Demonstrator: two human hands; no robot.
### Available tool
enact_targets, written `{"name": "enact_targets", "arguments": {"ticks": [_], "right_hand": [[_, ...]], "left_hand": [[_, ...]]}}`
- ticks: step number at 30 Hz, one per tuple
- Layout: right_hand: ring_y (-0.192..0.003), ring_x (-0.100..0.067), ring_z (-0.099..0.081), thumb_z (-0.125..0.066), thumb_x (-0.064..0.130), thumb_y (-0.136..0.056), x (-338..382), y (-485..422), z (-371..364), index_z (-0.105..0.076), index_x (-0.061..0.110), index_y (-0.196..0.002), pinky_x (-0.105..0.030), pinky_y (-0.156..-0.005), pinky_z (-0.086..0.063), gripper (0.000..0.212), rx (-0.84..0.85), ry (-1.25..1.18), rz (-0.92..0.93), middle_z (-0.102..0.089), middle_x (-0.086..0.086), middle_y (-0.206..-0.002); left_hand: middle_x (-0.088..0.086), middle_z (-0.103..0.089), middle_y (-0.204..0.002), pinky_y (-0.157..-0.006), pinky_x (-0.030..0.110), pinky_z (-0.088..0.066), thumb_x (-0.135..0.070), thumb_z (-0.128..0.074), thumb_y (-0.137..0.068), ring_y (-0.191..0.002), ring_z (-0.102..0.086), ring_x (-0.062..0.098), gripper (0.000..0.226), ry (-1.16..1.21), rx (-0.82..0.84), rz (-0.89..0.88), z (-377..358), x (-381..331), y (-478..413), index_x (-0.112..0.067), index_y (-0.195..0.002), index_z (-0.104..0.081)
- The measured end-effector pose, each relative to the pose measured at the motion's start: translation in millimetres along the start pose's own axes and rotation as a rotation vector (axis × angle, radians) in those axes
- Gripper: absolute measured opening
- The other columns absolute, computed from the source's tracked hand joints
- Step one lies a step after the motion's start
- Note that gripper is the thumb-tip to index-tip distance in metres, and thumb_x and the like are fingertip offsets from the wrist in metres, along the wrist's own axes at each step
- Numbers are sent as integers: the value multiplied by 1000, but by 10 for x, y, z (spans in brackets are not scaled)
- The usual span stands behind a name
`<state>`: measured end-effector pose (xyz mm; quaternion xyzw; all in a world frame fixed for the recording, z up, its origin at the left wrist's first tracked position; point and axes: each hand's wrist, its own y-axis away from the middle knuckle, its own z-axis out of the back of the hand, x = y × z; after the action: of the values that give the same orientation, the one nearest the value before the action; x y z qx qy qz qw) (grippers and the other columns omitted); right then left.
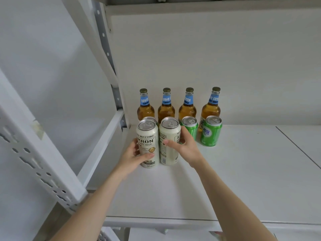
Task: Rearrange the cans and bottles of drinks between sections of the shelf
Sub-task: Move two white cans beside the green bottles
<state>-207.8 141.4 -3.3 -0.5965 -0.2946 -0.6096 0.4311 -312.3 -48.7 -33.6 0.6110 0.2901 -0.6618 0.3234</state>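
**A:** Why a hand on each?

**B:** The left tall cream-white metal can (147, 141) and the right tall cream-white metal can (169, 136) stand touching at the left end of the white shelf board (234, 171). The left hand (133, 157) wraps the first, thumb across its front. The right hand (185, 146) clasps the second, likely to shift both together.

**A:** And further back?

**B:** Short green cans (211, 131), then amber glass bottles (187, 108) along the back wall, probably so every label shows.

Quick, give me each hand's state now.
Left hand: holds the left tall white metal can.
Right hand: holds the right tall white metal can.
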Motion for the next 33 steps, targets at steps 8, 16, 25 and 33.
{"name": "enact_targets", "arguments": {"ticks": [8,16,25,33], "right_hand": [[-88,-9,-72,-75,19,-84,156,178,133,-61,22,-119,-23,-66,-57,37,27,-227,-192,-74,5,-103],[-87,-13,-72,-74,27,-85,352,531,345,-64,25,-115,-29,-67,-55,31,-24,-244,-284,-75,3,-99],[-83,-11,-73,-74,26,-85,650,1094,632,-65,22,-115,-26,-65,-56,31,-66,-240,-254,-75,1,-98],[-89,-17,-72,-75,28,-84,881,1833,1034,-64,19,-114,-29,-68,-56,33,-113,-183,-221,-74,-3,-102]], "left_hand": [[-3,-73,-118,-86,36,-54,-44,-87,-50,-112,-67,19,82,82,-6,99,-139,-143,313,-29,-126,-57],[-1,-74,-115,-101,62,-47,-42,-85,-54,-114,-66,28,70,125,-14,158,-335,-346,723,-27,-119,-62],[-6,-75,-111,-82,40,-54,-45,-83,-50,-107,-68,21,73,140,4,142,-613,-763,1215,-30,-118,-62],[-9,-76,-106,-80,39,-54,-36,-79,-65,-104,-69,17,53,126,-4,112,-1010,-855,1838,-30,-115,-62]]}}
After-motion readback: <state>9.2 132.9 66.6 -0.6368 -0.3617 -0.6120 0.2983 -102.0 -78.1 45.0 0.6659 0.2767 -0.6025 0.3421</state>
